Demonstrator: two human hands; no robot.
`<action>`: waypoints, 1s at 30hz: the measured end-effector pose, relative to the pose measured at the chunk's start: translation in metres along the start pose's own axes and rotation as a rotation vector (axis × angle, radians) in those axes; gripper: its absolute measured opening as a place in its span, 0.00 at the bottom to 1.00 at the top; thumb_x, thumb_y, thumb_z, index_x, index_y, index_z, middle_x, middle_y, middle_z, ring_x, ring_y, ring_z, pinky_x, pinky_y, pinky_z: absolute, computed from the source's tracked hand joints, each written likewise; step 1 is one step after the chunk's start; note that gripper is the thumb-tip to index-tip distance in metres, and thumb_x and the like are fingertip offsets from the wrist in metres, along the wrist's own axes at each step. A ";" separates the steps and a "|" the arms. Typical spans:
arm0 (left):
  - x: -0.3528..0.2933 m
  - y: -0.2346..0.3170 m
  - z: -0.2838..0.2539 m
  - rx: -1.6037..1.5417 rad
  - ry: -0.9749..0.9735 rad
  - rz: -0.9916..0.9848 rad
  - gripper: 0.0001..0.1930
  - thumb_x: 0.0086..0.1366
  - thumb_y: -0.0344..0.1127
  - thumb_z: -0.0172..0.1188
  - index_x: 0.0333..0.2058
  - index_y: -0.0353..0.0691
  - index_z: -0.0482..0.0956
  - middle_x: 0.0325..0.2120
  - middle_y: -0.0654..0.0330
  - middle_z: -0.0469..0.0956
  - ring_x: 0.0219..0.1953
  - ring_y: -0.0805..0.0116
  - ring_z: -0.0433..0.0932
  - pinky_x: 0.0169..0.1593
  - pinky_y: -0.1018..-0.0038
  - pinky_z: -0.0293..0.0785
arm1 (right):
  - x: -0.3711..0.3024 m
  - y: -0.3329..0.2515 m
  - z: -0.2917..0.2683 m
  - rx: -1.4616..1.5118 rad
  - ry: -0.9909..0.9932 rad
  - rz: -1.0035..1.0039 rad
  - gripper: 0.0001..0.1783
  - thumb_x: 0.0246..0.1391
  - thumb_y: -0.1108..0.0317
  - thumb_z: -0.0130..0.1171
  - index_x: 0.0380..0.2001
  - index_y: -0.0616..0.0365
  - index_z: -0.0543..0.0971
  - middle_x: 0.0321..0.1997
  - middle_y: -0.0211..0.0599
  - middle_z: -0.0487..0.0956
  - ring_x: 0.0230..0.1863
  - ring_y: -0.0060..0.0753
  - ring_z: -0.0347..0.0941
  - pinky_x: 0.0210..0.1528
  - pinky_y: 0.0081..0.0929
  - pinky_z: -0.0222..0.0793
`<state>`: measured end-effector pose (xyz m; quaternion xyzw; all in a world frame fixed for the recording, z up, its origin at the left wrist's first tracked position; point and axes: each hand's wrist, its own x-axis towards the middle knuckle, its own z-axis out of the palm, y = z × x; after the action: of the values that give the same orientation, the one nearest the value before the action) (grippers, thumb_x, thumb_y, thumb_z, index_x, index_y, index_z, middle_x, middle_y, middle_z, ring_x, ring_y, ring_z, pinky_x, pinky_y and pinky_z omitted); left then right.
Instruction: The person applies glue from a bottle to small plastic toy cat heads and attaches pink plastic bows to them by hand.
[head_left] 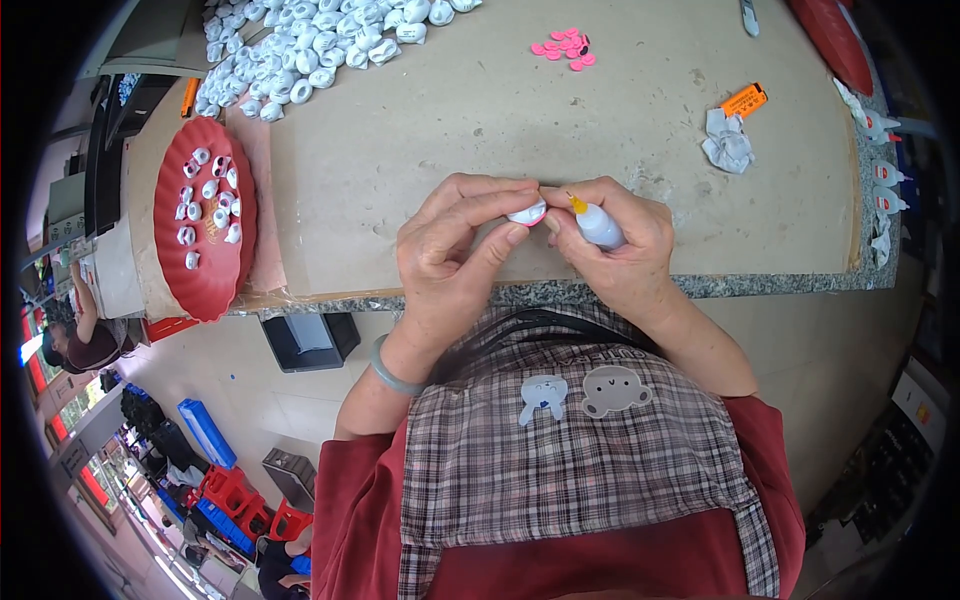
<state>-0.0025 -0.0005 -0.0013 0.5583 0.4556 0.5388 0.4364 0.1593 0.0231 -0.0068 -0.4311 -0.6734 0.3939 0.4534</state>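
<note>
Near the table's front edge, my left hand pinches a small rounded white piece with a bright pink edge. Close on its right, my right hand is wrapped round a small squeeze bottle with a yellow nozzle. The bottle is tilted, its tip pointing up and to the left, just beside the white piece. Fingertips of the two hands nearly meet there. Beyond them lie several small pink discs.
A scalloped red tray with several white pieces stands at left. Behind it spreads a heap of white pieces. Crumpled white paper and an orange item lie at right. Squeeze bottles line the right edge.
</note>
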 end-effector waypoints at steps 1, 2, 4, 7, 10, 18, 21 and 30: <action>0.000 0.000 0.000 -0.008 0.002 -0.005 0.11 0.53 0.19 0.60 0.37 0.33 0.79 0.39 0.52 0.77 0.42 0.66 0.76 0.44 0.75 0.75 | 0.000 0.000 0.000 0.002 0.003 -0.001 0.07 0.44 0.76 0.63 0.29 0.60 0.77 0.26 0.37 0.80 0.26 0.30 0.79 0.27 0.22 0.72; 0.000 0.000 0.000 -0.008 0.002 -0.006 0.11 0.53 0.19 0.60 0.37 0.33 0.79 0.39 0.52 0.77 0.42 0.66 0.76 0.44 0.75 0.75 | 0.000 0.000 0.000 0.002 0.003 0.000 0.07 0.44 0.76 0.63 0.29 0.60 0.77 0.26 0.37 0.80 0.26 0.30 0.79 0.27 0.22 0.72; 0.000 -0.001 0.000 -0.009 0.004 -0.010 0.11 0.53 0.19 0.60 0.37 0.33 0.79 0.39 0.52 0.77 0.42 0.66 0.76 0.44 0.75 0.75 | 0.001 -0.001 -0.001 -0.016 -0.001 -0.003 0.06 0.44 0.75 0.63 0.29 0.59 0.77 0.25 0.37 0.80 0.26 0.30 0.79 0.26 0.22 0.72; 0.000 0.000 0.000 -0.013 0.006 -0.009 0.11 0.53 0.19 0.60 0.37 0.33 0.80 0.39 0.52 0.77 0.42 0.66 0.76 0.44 0.75 0.75 | 0.001 -0.002 -0.001 -0.017 -0.001 -0.008 0.06 0.45 0.75 0.63 0.29 0.59 0.77 0.25 0.36 0.80 0.25 0.30 0.78 0.26 0.22 0.72; 0.000 -0.002 0.001 -0.018 0.000 -0.006 0.11 0.53 0.19 0.60 0.37 0.33 0.79 0.39 0.52 0.76 0.42 0.66 0.76 0.44 0.75 0.75 | 0.002 -0.001 -0.002 -0.036 -0.003 -0.031 0.06 0.45 0.75 0.63 0.29 0.59 0.77 0.24 0.37 0.79 0.25 0.29 0.78 0.26 0.22 0.71; 0.002 -0.002 -0.005 -0.164 -0.031 -0.077 0.13 0.55 0.19 0.58 0.42 0.29 0.76 0.43 0.52 0.72 0.43 0.67 0.76 0.48 0.75 0.76 | 0.005 -0.002 -0.003 0.101 -0.062 0.124 0.07 0.46 0.74 0.62 0.31 0.60 0.77 0.24 0.35 0.79 0.24 0.23 0.76 0.25 0.20 0.70; 0.001 0.004 -0.004 -0.163 -0.003 -0.133 0.14 0.55 0.19 0.59 0.42 0.29 0.75 0.43 0.52 0.72 0.42 0.67 0.76 0.48 0.75 0.76 | 0.007 -0.002 -0.004 0.129 -0.090 0.143 0.07 0.47 0.73 0.62 0.32 0.61 0.77 0.23 0.34 0.79 0.24 0.20 0.75 0.26 0.19 0.69; 0.003 0.002 -0.004 0.134 0.011 0.023 0.14 0.50 0.22 0.64 0.39 0.34 0.79 0.36 0.55 0.77 0.37 0.68 0.77 0.39 0.76 0.77 | 0.008 -0.003 -0.003 0.164 -0.116 0.220 0.07 0.47 0.72 0.63 0.30 0.62 0.78 0.22 0.34 0.79 0.23 0.19 0.73 0.25 0.18 0.68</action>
<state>-0.0068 0.0022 0.0012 0.5883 0.4866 0.5153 0.3893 0.1600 0.0298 -0.0014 -0.4402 -0.6129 0.5191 0.4014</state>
